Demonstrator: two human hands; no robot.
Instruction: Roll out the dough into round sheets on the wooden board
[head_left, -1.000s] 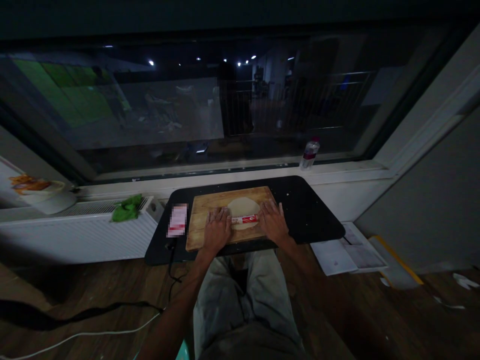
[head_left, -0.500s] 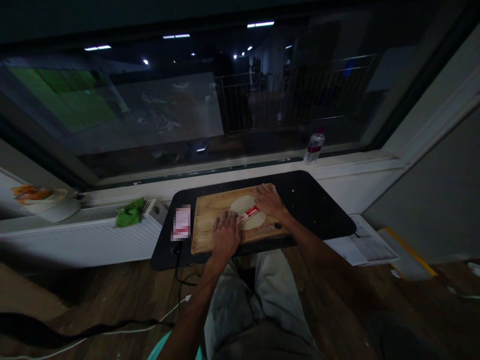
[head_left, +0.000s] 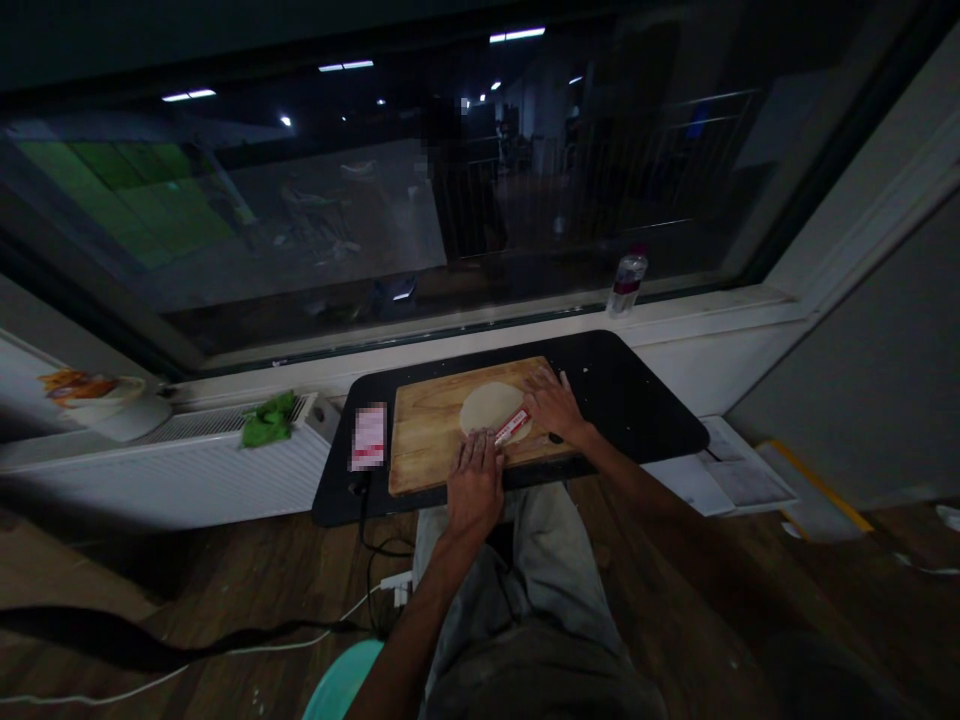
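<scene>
A flat round of pale dough (head_left: 486, 405) lies on a wooden cutting board (head_left: 427, 435) on a small black table (head_left: 637, 410). A red and white cylinder (head_left: 512, 427) lies slanted across the dough's near right edge. My left hand (head_left: 475, 482) rests flat on the cylinder's near end, fingers stretched forward. My right hand (head_left: 555, 402) lies flat on its far end, at the board's right side. Both palms press down with fingers extended.
A blurred red and white packet (head_left: 368, 437) lies left of the board. A water bottle (head_left: 627, 281) stands on the window sill. A green cloth (head_left: 268, 421) sits on the white radiator, a bowl (head_left: 97, 392) further left. Papers (head_left: 739, 478) lie on the floor right; cables run left.
The cylinder has turned from level to slanted over the dough. My left hand slid nearer to me and rightward, while my right hand went further away along the board's right side.
</scene>
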